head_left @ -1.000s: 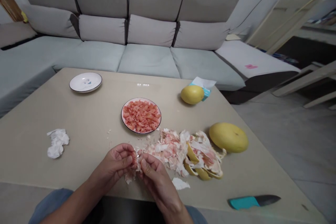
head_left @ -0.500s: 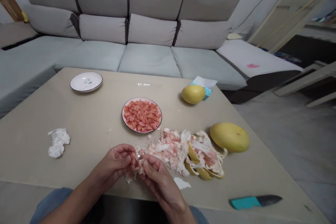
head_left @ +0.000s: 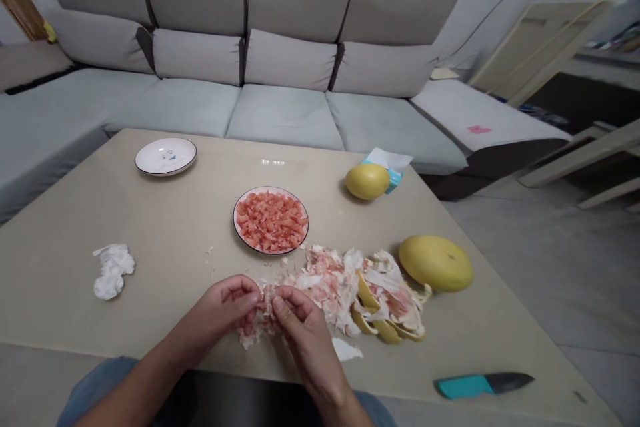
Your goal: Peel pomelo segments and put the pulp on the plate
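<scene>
Close to the near table edge, my left hand [head_left: 223, 313] is closed in a pinch at a torn piece of pomelo segment [head_left: 267, 296]. My right hand [head_left: 307, 337] pinches the pale membrane of the same piece from the other side. Fingers hide much of it. Reddish scraps of membrane lie under and between the hands. Just beyond them, a dark-rimmed plate [head_left: 236, 230] holds a heap of peeled red pomelo flesh [head_left: 271, 219]. To the right spreads a pile of membranes [head_left: 333, 287] and yellow-skinned peel [head_left: 367, 293].
A teal-handled knife [head_left: 483, 384] lies at the near right. Two whole pomelos [head_left: 436, 263] [head_left: 367, 181] rest on the right, one against a blue tissue pack [head_left: 395, 177]. Crumpled tissue [head_left: 114, 271] lies left; a white plate [head_left: 166, 156] stands far left. Beyond is a sofa [head_left: 285, 117].
My left hand has turned over, its fingers now closer to my right fingertips. The red flesh seen between the hands before is now mostly hidden. The things on the table stay put.
</scene>
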Available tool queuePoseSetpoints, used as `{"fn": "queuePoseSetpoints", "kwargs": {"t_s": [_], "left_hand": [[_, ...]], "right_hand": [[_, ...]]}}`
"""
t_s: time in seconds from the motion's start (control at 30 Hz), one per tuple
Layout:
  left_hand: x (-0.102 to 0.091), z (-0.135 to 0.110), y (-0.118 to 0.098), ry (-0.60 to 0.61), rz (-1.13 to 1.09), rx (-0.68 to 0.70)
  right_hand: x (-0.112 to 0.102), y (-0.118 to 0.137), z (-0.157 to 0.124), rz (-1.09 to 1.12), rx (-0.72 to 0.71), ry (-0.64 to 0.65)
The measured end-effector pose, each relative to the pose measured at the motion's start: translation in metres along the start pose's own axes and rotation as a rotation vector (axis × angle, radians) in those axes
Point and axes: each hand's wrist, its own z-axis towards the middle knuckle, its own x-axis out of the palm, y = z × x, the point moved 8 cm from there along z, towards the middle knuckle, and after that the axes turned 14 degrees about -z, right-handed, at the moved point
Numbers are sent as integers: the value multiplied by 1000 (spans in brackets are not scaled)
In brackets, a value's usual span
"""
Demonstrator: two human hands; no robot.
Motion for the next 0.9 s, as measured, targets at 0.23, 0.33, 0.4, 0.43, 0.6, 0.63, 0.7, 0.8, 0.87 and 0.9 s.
{"fn": "queuePoseSetpoints", "kwargs": {"t_s": [0.23,0.33,0.4,0.43,0.6,0.63,0.7,0.8,0.87,0.9], "left_hand": [[-8,0,-4,-121,231,97],[-7,-2,-7,-122,241,70],[-8,-3,-9,-137,234,57],[-9,-4,-10,-147,229,58],[-10,-3,-9,-139,168,21],[-9,-3,-8,-134,160,14],[-9,-2,-6,-128,151,9],[-11,0,-6,-131,110,37],[-13,1,-5,-137,16,40],[-14,1,-4,-141,-48,31]], "right_hand": [[4,6,-1,-92,-49,1],[10,3,1,130,-4,80],[12,2,2,309,23,118],[12,2,3,381,37,130],[15,-2,2,594,159,157],[16,-1,1,609,173,164],[17,3,0,587,167,172],[6,9,2,289,93,130],[-11,14,4,-140,-16,36],[-21,17,5,-384,-90,-37]]}}
